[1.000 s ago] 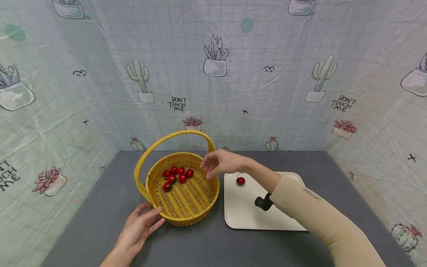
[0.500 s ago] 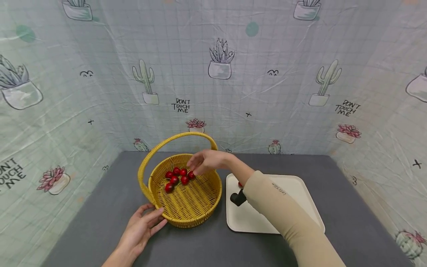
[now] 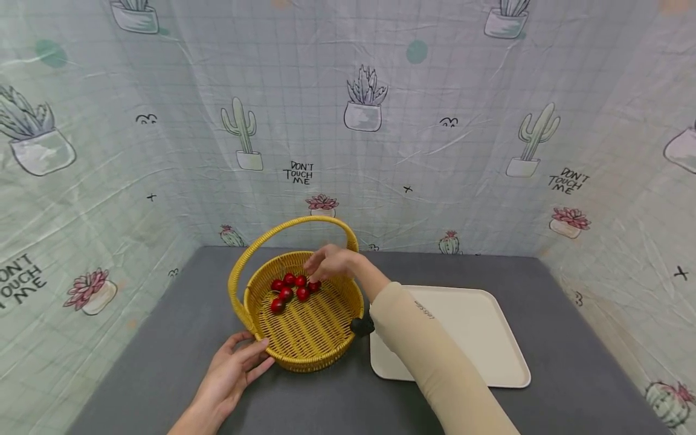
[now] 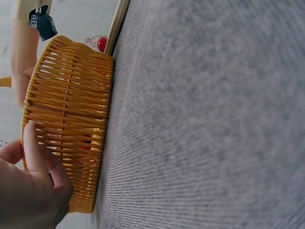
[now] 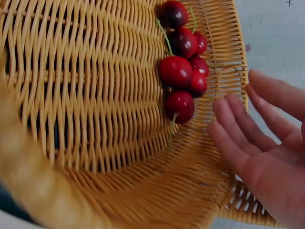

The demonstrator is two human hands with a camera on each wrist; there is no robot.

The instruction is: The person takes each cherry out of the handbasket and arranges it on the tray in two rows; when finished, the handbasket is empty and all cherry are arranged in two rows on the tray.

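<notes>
My left hand (image 3: 231,368) holds the near left rim of the yellow wicker basket (image 3: 312,362), close to the foot of its arched handle. In the left wrist view, its fingers lie against the woven outer wall. Several red cherries (image 3: 286,293) rest in a cluster inside the basket, toward the back left. Over the back of the basket is my right hand (image 3: 334,263), near the cherries. The right wrist view shows its fingers loosely bent with nothing between them. One red cherry (image 4: 102,44) is by the tray's edge in the left wrist view; my right arm hides it from the head view.
A cream rectangular tray (image 3: 473,326) lies right of the basket, partly beneath my right sleeve (image 3: 429,344). A black wrist camera (image 3: 361,327) hangs beside the basket's right rim. Patterned curtain (image 3: 402,133) encloses the back and sides of the grey tabletop (image 3: 348,405).
My right hand has moved left, from the basket's right rim to above the cherries, and its forearm now covers the cherry on the tray. The left hand stays at the rim.
</notes>
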